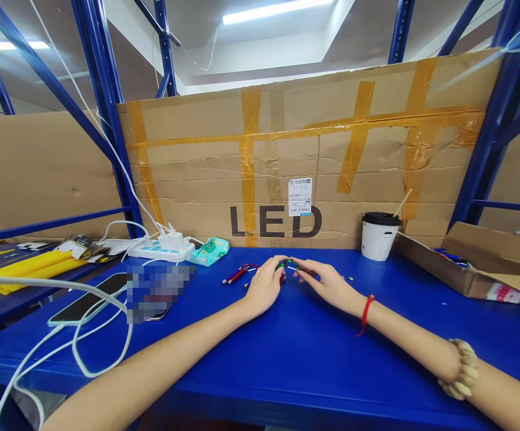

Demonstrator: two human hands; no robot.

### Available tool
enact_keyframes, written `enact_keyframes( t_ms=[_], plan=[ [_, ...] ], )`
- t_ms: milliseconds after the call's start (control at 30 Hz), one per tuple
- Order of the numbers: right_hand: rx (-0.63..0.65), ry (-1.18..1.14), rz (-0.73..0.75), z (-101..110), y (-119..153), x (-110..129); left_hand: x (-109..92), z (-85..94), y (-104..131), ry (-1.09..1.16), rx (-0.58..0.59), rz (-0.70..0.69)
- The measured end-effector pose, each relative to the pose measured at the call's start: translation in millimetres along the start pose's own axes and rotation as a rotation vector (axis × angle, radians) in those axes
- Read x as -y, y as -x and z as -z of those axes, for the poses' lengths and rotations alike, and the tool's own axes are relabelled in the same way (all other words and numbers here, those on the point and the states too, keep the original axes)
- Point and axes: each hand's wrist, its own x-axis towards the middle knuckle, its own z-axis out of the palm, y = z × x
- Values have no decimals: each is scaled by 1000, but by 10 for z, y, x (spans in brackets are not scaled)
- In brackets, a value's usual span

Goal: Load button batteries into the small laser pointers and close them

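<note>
On the counter (286, 359), both hands meet mid-table around a small keychain torch (289, 264). Another torch (238, 274) lies just left. A phone (84, 305) sits far left, the cup (379, 235) right, cardboard sheet (309, 161) behind.

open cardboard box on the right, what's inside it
Inside the open cardboard box, only a patch of blue items shows past the near wall. What they are cannot be told, and the box's walls and flap hide the rest of the inside.
</note>
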Motion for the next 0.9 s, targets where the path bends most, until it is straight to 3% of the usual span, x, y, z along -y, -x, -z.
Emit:
enact_keyframes(
  t_ms=[133, 367, 500, 733, 900],
  plan=[
    [34, -5, -50, 2, 13, 12, 20, 97, -44, -146, -36, -47],
    [45, 90, -56, 35, 32, 61, 278, 405, -211, -458, 0, 244],
    [49, 141, -53, 57, 35, 63, 453, 518, -276, -501, 21, 288],
    [50, 225, -67, 83, 32, 46, 455, 530, -242, -534, 95, 283],
    [-85, 245, -183, 134, 6, -7, 416, 527, -249, -507, 125, 257]
  ],
)
